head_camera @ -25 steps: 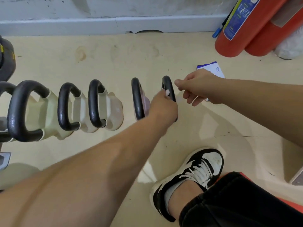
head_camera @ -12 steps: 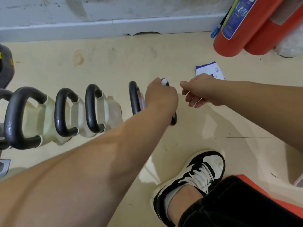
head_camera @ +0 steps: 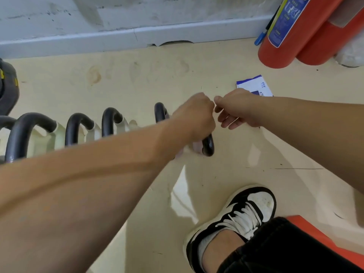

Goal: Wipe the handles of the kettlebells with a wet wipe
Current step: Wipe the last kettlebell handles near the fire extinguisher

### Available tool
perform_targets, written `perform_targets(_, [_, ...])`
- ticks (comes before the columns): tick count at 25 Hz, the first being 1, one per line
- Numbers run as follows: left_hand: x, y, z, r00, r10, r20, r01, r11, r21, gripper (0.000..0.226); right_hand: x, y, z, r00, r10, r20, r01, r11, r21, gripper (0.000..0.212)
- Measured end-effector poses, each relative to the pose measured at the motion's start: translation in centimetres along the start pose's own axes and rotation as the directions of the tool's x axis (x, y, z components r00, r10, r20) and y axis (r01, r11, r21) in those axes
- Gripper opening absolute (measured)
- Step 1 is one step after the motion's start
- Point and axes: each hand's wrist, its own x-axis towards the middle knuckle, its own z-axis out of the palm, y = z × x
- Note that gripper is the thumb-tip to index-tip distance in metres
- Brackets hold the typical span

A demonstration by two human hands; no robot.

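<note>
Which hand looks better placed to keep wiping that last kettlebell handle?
Probably the left hand: it is closed over the end kettlebell's handle. The right hand sits beside it, off the handle, fingers loosely curled.

A pale beige floor runs to a scuffed grey-white wall with a light skirting board along its foot at the far side, the board chipped near its middle. In the far right corner lie two red fire extinguishers, one bearing a blue label, with a blue pen just beside them and a blue-and-white packet on the floor nearer in. At the near right stands a black-and-white sneaker with white laces, a grey sock and a black trouser leg above it, and a strip of something red-orange on the floor just beyond the leg.
</note>
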Motion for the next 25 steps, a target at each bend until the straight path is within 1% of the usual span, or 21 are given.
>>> perform_targets(1, [1.4,0.1,-0.8,0.991,-0.103,0.087,0.103,0.995,0.001,0.03,0.2,0.0,0.1,1.0,0.001,0.002,-0.001,1.0,-0.007,0.039])
perform_targets(2, [2.5,0.5,-1.5,0.974,-0.16,0.162,0.159,0.987,0.017,0.031,0.3,0.0,0.3,1.0,0.004,0.002,-0.004,1.0,-0.015,0.037])
perform_targets(4, [3.2,1.3,-1.9,0.964,-0.169,0.206,0.162,0.985,0.055,0.028,0.6,-0.1,0.4,1.0,0.022,-0.002,-0.022,1.0,-0.021,0.033])
perform_targets(5, [2.7,1.8,-1.7,0.971,-0.135,0.196,0.114,0.987,0.114,0.024,0.6,-0.2,0.5,1.0,0.028,-0.004,-0.028,0.999,-0.022,0.032])
perform_targets(7, [0.2,2.5,-0.3,0.99,0.016,0.14,-0.058,0.95,0.306,0.018,0.7,-0.3,0.4,0.999,0.036,-0.007,-0.037,0.999,-0.022,0.032])
perform_targets(8, [-1.6,2.6,1.0,0.983,0.115,0.143,-0.163,0.905,0.393,0.019,0.8,-0.4,0.2,0.999,0.042,-0.009,-0.042,0.999,-0.014,0.033])
perform_targets(9, [-4.0,2.5,2.7,0.961,0.217,0.171,-0.271,0.863,0.427,0.027,0.8,-0.3,0.1,0.999,0.047,-0.008,-0.047,0.999,-0.008,0.033])
perform_targets(11, [-7.8,1.1,5.3,0.875,0.403,0.267,-0.482,0.77,0.417,0.047,0.7,-0.2,-0.1,0.999,0.044,0.002,-0.044,0.999,-0.023,0.035])
perform_targets(12, [-9.3,-0.1,6.4,0.821,0.473,0.32,-0.57,0.721,0.395,0.054,0.7,-0.1,-0.1,0.999,0.043,0.005,-0.043,0.999,-0.032,0.036])
perform_targets(13, [-10.4,-1.3,7.1,0.785,0.497,0.37,-0.616,0.696,0.37,0.057,0.5,-0.1,0.0,0.999,0.045,0.009,-0.044,0.998,-0.045,0.036])
perform_targets(14, [-11.4,-2.1,7.3,0.795,0.453,0.404,-0.591,0.73,0.344,0.059,0.3,-0.1,0.1,0.999,0.047,0.014,-0.046,0.997,-0.063,0.036])
perform_targets(15, [-12.1,-2.5,7.0,0.842,0.374,0.388,-0.499,0.815,0.296,0.059,0.0,-0.1,0.3,0.999,0.048,0.018,-0.046,0.996,-0.082,0.037])
perform_targets(16, [-12.4,-2.6,6.5,0.893,0.278,0.354,-0.369,0.902,0.222,0.058,-0.3,-0.1,0.6,0.999,0.044,0.017,-0.043,0.995,-0.093,0.039])
perform_targets(17, [-12.5,-2.6,5.9,0.95,0.159,0.27,-0.193,0.976,0.102,0.051,-0.5,-0.1,0.9,0.999,0.042,0.015,-0.041,0.995,-0.092,0.042])
perform_targets(18, [-12.2,-2.5,5.1,0.989,0.024,0.149,-0.015,0.998,-0.061,0.04,-0.9,0.0,1.4,0.999,0.039,0.012,-0.038,0.996,-0.086,0.045])
perform_targets(19, [-11.8,-2.3,4.3,0.993,-0.108,0.039,0.114,0.965,-0.235,0.032,-1.2,0.1,1.7,0.999,0.037,0.008,-0.036,0.996,-0.082,0.047])
perform_targets(20, [-11.5,-1.8,3.3,0.975,-0.217,-0.053,0.182,0.907,-0.379,0.028,-1.6,0.2,1.9,0.999,0.039,0.005,-0.038,0.996,-0.079,0.05])
perform_targets(21, [-11.0,-1.1,2.1,0.943,-0.309,-0.124,0.208,0.837,-0.505,0.027,-1.9,0.4,2.0,0.999,0.042,0.007,-0.041,0.996,-0.08,0.052])
perform_targets(22, [-10.4,-0.4,1.1,0.913,-0.376,-0.161,0.211,0.771,-0.601,0.026,-2.2,0.6,2.0,0.999,0.047,0.014,-0.046,0.996,-0.081,0.054])
perform_targets(23, [-9.7,0.4,0.2,0.888,-0.422,-0.185,0.206,0.722,-0.66,0.026,-2.4,0.7,2.0,0.998,0.052,0.024,-0.05,0.995,-0.085,0.056])
perform_targets(25, [-8.3,1.9,-0.3,0.813,-0.53,-0.242,0.185,0.629,-0.755,0.033,-2.5,0.6,1.6,0.998,0.056,0.037,-0.053,0.995,-0.085,0.059])
